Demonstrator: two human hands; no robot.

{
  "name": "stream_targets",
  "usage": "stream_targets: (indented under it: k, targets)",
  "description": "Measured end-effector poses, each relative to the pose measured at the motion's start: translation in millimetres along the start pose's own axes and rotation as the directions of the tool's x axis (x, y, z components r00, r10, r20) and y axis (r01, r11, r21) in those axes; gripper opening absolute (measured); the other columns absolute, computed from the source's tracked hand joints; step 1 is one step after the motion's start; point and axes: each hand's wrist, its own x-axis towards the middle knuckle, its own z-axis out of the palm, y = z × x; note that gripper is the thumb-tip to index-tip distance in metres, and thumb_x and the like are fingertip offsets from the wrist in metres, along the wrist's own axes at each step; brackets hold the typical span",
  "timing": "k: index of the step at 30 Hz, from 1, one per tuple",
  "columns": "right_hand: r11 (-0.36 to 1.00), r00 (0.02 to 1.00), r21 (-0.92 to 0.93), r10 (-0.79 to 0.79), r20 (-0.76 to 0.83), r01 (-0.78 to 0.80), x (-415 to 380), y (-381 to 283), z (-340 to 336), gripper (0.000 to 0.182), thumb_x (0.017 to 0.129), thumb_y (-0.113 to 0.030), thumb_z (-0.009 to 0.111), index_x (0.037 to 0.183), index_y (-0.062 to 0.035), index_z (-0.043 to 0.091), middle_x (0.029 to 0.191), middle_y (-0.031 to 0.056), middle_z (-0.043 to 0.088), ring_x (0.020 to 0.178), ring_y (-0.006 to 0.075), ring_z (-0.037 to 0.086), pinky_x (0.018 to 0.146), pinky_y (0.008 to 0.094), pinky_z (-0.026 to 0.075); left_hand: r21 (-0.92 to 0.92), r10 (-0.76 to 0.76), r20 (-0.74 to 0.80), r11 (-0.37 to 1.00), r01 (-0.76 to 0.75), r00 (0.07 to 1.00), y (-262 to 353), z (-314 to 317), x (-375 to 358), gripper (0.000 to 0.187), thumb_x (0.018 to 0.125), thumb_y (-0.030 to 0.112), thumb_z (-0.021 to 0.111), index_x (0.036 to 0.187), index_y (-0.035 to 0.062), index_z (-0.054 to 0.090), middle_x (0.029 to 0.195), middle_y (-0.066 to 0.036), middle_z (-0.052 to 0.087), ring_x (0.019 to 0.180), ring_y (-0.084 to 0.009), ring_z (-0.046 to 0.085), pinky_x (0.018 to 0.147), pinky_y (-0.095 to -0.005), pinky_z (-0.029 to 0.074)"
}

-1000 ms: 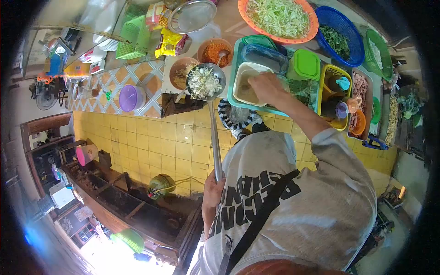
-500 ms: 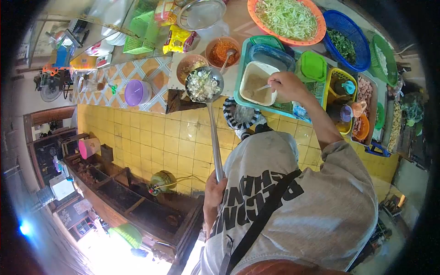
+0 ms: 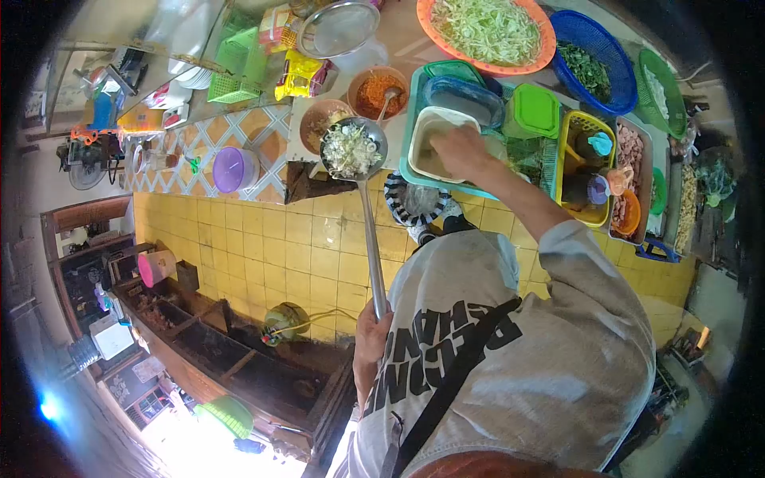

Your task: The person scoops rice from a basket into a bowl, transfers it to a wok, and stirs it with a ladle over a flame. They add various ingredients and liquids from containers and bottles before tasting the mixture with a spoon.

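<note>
Gripping the far end of a long steel ladle [image 3: 368, 215], the left hand [image 3: 368, 338] holds its noodle-filled bowl over the desk's front edge, likely top-heavy and stiff, while the right hand [image 3: 462, 151] dips, fingers closed, into a white tub [image 3: 430, 131].

A long-handled metal ladle [image 3: 355, 150], heaped with chopped pale and green bits, is held level over the counter edge; a white rectangular tub [image 3: 431, 140] of brownish powder sits open in the teal tray
</note>
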Motion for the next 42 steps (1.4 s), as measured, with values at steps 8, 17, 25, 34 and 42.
stream_targets:
  k: [8, 17, 25, 34, 42]
  targets:
    - [0.973, 0.985, 0.216, 0.045, 0.165, -0.081, -7, 7, -8, 0.017, 0.077, -0.016, 0.051, 0.080, -0.0034, 0.062, 0.078, 0.0186, 0.063, 0.077, 0.0318, 0.063, 0.070, 0.0428, 0.049, -0.026, -0.022, -0.069, 0.999, 0.021, 0.997, 25, 18, -11, 0.010, 0.079, 0.009, 0.051, 0.085, 0.0023, 0.049, 0.071, 0.001, 0.046, 0.066, -0.0087, 0.043, 0.060, -0.0247, 0.038]
    - [0.685, 0.983, 0.710, 0.171, 0.064, -0.166, -41, 42, -50, 0.019, 0.080, -0.016, 0.050, 0.083, -0.0016, 0.063, 0.071, 0.0090, 0.065, 0.067, 0.0232, 0.063, 0.063, 0.0342, 0.048, -0.013, 0.000, -0.028, 1.000, -0.001, 1.000, 3, 3, -4, 0.006, 0.078, 0.007, 0.050, 0.082, 0.0032, 0.047, 0.070, 0.002, 0.045, 0.064, -0.0071, 0.041, 0.057, -0.0234, 0.036]
    - [0.685, 0.972, 0.691, 0.203, 0.121, -0.229, -50, 42, -57, 0.020, 0.080, -0.017, 0.051, 0.085, -0.0014, 0.063, 0.070, 0.0075, 0.065, 0.065, 0.0204, 0.062, 0.063, 0.0321, 0.047, 0.023, 0.023, -0.007, 0.999, -0.023, 1.000, 11, 7, -5, 0.004, 0.077, 0.006, 0.049, 0.080, 0.0039, 0.047, 0.067, 0.003, 0.042, 0.063, -0.0072, 0.040, 0.057, -0.0233, 0.034]
    - [0.706, 0.980, 0.681, 0.175, 0.097, -0.193, -50, 43, -66, 0.021, 0.081, -0.017, 0.051, 0.085, -0.0012, 0.063, 0.070, 0.0081, 0.065, 0.065, 0.0212, 0.062, 0.063, 0.0328, 0.047, 0.015, 0.041, -0.023, 0.999, -0.041, 0.999, 6, 8, -5, 0.008, 0.077, 0.009, 0.052, 0.082, 0.0037, 0.048, 0.067, 0.003, 0.043, 0.062, -0.0070, 0.040, 0.057, -0.0229, 0.034]
    - [0.699, 0.987, 0.703, 0.161, 0.023, -0.131, -51, 48, -74, 0.015, 0.082, -0.013, 0.053, 0.083, 0.0001, 0.061, 0.069, 0.0069, 0.063, 0.064, 0.0150, 0.057, 0.061, 0.0296, 0.043, -0.011, 0.032, -0.019, 0.999, -0.033, 0.999, 5, 7, -4, 0.011, 0.078, 0.010, 0.055, 0.084, 0.0036, 0.049, 0.066, 0.003, 0.045, 0.060, -0.0059, 0.041, 0.054, -0.0222, 0.033]
